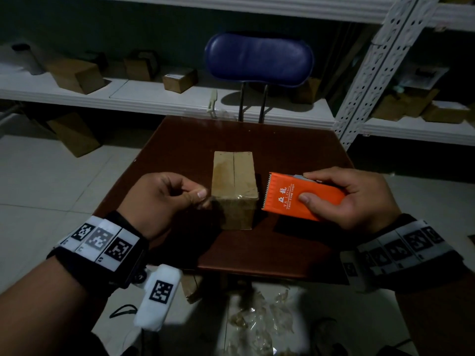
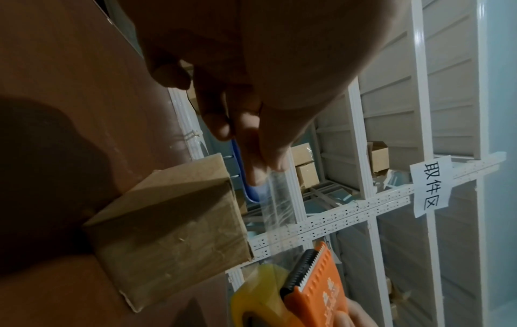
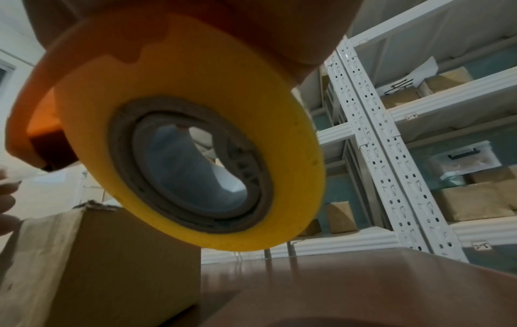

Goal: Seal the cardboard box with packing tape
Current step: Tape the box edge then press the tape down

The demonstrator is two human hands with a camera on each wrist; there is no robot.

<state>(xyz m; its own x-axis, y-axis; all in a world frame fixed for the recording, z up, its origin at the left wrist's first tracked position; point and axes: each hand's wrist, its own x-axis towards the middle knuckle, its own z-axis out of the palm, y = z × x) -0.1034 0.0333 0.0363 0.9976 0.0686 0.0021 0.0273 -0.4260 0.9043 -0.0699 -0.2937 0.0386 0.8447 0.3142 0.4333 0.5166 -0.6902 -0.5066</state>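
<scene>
A small brown cardboard box is sitting near the middle of the dark reddish-brown square surface. Its top flaps are lying closed, so its contents cannot be seen. The seam between the flaps, and the box's long axis, is running straight away from the person towards a blue padded chair standing beyond the surface. A glossy film is showing across the near end of the top.

The right hand is gripping an orange plastic tape dispenser with fingers and thumb curled round it, just right of the box. Its serrated edge is pointing left at the box. A yellow roll of packing tape is mounted beneath it, its open core facing the right wrist camera.

The left hand is hovering just left of the box's near corner, its fingers pinching the free end of a clear tape strip. The left wrist view shows this strip stretching from the pinch to the dispenser, passing above the box's edge.

White metal shelves behind are carrying several closed brown cardboard cartons. Crumpled clear plastic scraps are lying on the tiled floor at the person's feet.
</scene>
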